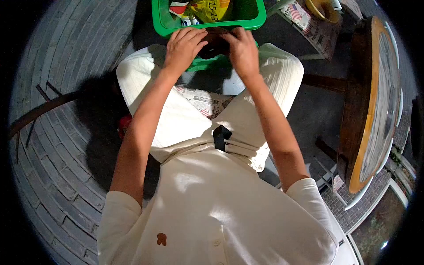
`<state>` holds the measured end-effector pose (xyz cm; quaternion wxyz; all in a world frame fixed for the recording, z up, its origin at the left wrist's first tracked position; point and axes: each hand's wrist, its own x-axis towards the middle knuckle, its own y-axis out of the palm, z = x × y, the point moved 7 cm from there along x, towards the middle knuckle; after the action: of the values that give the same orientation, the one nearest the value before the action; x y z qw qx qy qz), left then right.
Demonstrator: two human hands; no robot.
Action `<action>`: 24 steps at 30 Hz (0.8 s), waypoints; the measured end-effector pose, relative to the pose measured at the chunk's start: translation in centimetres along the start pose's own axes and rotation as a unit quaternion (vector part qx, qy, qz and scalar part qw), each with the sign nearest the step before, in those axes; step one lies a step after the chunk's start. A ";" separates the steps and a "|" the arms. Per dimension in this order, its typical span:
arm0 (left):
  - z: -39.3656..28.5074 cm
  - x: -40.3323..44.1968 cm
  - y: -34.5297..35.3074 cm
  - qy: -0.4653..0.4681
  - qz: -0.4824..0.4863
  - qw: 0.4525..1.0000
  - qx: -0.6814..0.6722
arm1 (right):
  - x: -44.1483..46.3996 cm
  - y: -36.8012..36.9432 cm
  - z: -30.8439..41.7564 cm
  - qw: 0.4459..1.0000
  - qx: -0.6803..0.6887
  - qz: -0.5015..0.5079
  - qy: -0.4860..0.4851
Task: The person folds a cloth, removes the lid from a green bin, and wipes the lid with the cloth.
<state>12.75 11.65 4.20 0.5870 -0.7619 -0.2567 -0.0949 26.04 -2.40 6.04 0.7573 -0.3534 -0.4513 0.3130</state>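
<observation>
Head view: green bin, brick wall perhaps

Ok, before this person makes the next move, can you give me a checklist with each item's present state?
1. Hands at the work: ok. The left hand and right hand are at either side of the brown thing.
2. Firm grip on it: cannot tell; the contact is too dark and partly hidden.
3. Clear view of it: not ok; it is in deep shadow between the hands.
4. Bin open at the top: ok; a yellow bag shows inside.
5. Newspaper in place between the legs: ok, though partly hidden by the trousers.
</observation>
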 end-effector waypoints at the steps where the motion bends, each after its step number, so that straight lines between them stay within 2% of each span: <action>1: 0.1 0.0 -0.3 0.000 -0.001 1.000 0.000 | 0.1 -0.3 -1.3 1.000 -0.021 0.003 0.006; 4: 0.1 -0.1 -0.3 -0.012 0.016 1.000 -0.003 | 0.4 -1.3 -3.5 0.999 -0.032 -0.002 0.024; 8: -0.5 -0.6 0.1 -0.034 -0.007 0.999 -0.023 | 0.7 -1.0 -2.6 0.999 -0.023 0.014 0.033; 11: -0.3 -0.7 0.0 -0.038 -0.013 0.999 -0.023 | 1.1 -1.7 -2.6 1.000 -0.001 -0.011 0.021; 14: -0.3 -0.7 0.0 -0.040 -0.016 0.999 -0.033 | 2.1 -0.8 -5.0 0.997 0.048 0.052 -0.021; 16: -0.4 -0.9 0.0 -0.044 -0.021 0.998 -0.040 | 2.2 -0.2 -5.8 0.991 0.111 0.079 -0.004; 19: -0.4 -0.9 -0.2 -0.049 -0.031 0.998 -0.032 | 1.9 0.1 -6.1 0.988 0.124 0.083 0.028; 22: -0.8 -1.1 -0.4 -0.057 -0.053 0.996 -0.041 | 1.4 0.5 -4.2 0.991 0.124 0.042 0.027; 24: -0.9 -0.9 -0.3 -0.059 -0.048 0.996 -0.037 | 1.7 1.2 -0.9 0.994 0.091 0.055 0.011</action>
<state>11.98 10.63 4.31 0.5371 -0.7740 -0.3239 -0.0869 27.37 -0.67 5.51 0.7727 -0.3110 -0.3922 0.3903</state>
